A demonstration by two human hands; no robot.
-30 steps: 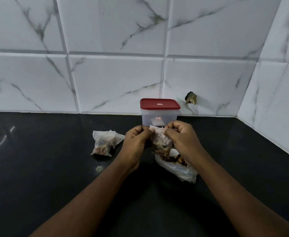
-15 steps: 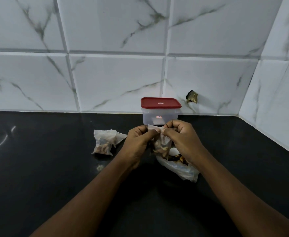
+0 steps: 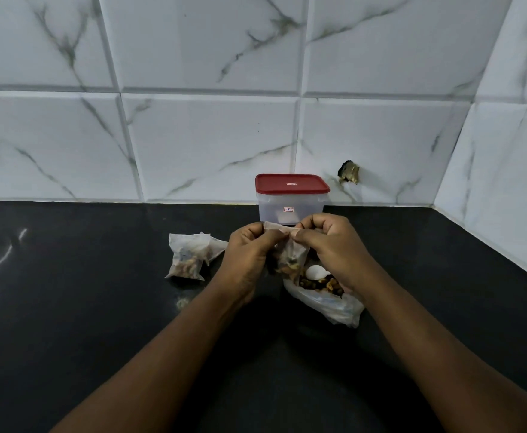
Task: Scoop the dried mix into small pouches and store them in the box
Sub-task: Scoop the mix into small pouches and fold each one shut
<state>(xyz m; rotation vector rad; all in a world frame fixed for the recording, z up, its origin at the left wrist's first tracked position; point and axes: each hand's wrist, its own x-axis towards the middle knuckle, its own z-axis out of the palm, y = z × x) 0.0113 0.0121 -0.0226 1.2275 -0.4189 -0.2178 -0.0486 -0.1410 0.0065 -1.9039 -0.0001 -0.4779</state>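
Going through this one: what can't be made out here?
Mouth of the held pouch, head view: left hand and right hand pinch over it; sealed or open, unclear.
Inside the box: red lid and cloudy walls hide it.
White scoop in the mix bag: right hand partly covers it.
Label on box: too small.

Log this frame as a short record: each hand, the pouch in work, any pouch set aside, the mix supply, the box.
left hand: grip pinches the top edge of the held pouch
right hand: grip pinches the same top edge
held pouch: dried mix inside, hanging between the hands
filled pouch: lies on the counter, left of the hands
mix bag: open, white scoop resting in it
box: by the wall, red lid on
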